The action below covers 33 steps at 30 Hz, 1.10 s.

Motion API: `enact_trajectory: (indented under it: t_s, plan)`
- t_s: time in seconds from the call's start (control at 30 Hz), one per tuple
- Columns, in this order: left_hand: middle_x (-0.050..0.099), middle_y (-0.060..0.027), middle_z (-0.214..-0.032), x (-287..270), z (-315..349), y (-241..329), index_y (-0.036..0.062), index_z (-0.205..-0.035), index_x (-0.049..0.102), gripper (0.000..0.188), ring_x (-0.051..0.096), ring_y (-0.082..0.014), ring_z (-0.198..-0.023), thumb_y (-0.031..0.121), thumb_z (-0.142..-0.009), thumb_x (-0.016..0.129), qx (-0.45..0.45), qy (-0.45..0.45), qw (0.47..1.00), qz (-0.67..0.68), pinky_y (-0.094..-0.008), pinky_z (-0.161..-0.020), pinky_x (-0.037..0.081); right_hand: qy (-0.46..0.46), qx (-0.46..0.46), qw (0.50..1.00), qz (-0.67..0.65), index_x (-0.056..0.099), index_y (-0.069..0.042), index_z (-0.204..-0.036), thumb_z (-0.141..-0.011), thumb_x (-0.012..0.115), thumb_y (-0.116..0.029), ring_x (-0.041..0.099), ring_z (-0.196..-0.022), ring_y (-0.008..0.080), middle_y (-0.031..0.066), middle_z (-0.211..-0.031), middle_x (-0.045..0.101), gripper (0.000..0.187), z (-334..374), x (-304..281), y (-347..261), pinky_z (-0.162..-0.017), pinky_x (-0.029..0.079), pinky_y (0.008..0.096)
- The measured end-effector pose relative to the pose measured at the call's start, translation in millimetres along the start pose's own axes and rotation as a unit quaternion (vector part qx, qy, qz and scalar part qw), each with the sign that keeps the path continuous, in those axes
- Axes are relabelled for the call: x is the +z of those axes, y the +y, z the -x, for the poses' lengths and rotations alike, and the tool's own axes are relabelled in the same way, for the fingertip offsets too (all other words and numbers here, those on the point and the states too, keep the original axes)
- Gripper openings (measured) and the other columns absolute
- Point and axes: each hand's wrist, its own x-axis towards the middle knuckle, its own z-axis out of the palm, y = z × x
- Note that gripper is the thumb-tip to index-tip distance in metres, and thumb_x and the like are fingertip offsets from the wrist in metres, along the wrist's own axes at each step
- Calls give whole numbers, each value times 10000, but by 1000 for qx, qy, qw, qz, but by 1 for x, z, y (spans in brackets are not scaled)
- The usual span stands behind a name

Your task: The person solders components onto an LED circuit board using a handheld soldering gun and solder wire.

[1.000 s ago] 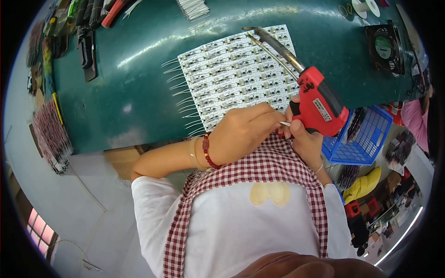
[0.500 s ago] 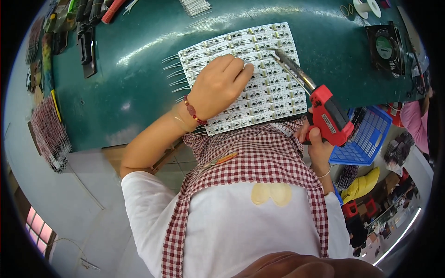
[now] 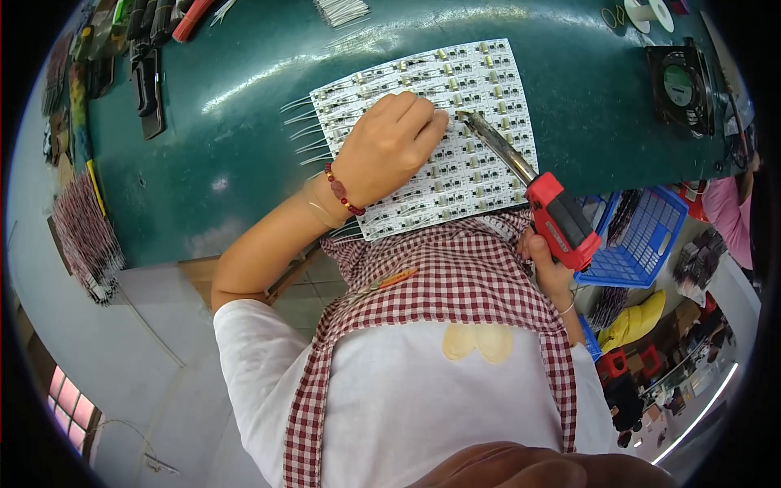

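Note:
A white panel of small circuit boards (image 3: 488,175) lies at the front edge of the green bench, with rows of black and metal parts on it. Pale wires (image 3: 305,130) stick out past its left edge. My left hand (image 3: 392,145) rests over the panel's middle, its fingers curled together; whatever is between them is hidden. From the right, my right hand (image 3: 550,270) grips a red and black soldering gun (image 3: 561,220). The gun's metal tip slants up and left over the panel, just right of my left fingertips; whether it touches a part I cannot tell.
A black fan (image 3: 680,86) stands at the right of the green bench (image 3: 236,175), near a white spool (image 3: 648,14). White wires (image 3: 342,11) lie at the back. Dark-handled tools (image 3: 148,91) and bundled wires (image 3: 85,224) are leftward. A blue basket (image 3: 643,259) sits below the bench's right edge.
My right hand has brought the soldering gun left and nearer to me, so its tip is now closer to my left fingertips. My left hand has barely moved.

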Motion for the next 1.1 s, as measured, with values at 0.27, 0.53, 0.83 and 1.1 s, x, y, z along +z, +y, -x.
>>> enact_trajectory:
  t_s: [0.27, 0.53, 0.83, 1.1]
  plan:
    - [502, -68, -794, 0, -2, 1, 21, -986, 663, 267, 545, -220, -744, 41, -721, 637, -2, -2, 1000, 0, -334, -660, 479, 6, 4, 993, 120, 671, -11, -957, -837, 724, -122, 607, -717, 137, 54, -835, 647, 171, -3, -1, -3, -660, 488, 290]
    - [505, -77, -821, 0, -3, 3, 2, -985, 654, 270, 544, -226, -773, 50, -721, 625, -13, -22, 1000, -3, -341, -687, 477, 10, -7, 994, 109, 675, -13, -948, -832, 731, -137, 617, -704, 151, 57, -804, 641, 179, -6, 2, -14, -649, 493, 295]
    - [517, -79, -852, 0, -4, 5, 5, -990, 641, 271, 546, -230, -807, 51, -725, 614, -16, -38, 999, -16, -339, -724, 476, 20, -15, 998, 56, 660, 15, -1024, -886, 692, -145, 605, -769, 151, 52, -851, 643, 214, 2, 0, -15, -711, 489, 302]
    - [526, -71, -833, 0, -1, 1, 5, -973, 652, 256, 548, -220, -782, 40, -720, 628, -8, -18, 1000, -5, -334, -696, 466, -23, 30, 999, -6, 631, 20, -1052, -932, 650, -173, 561, -826, 131, 38, -903, 612, 227, 5, -6, -21, -761, 469, 293]
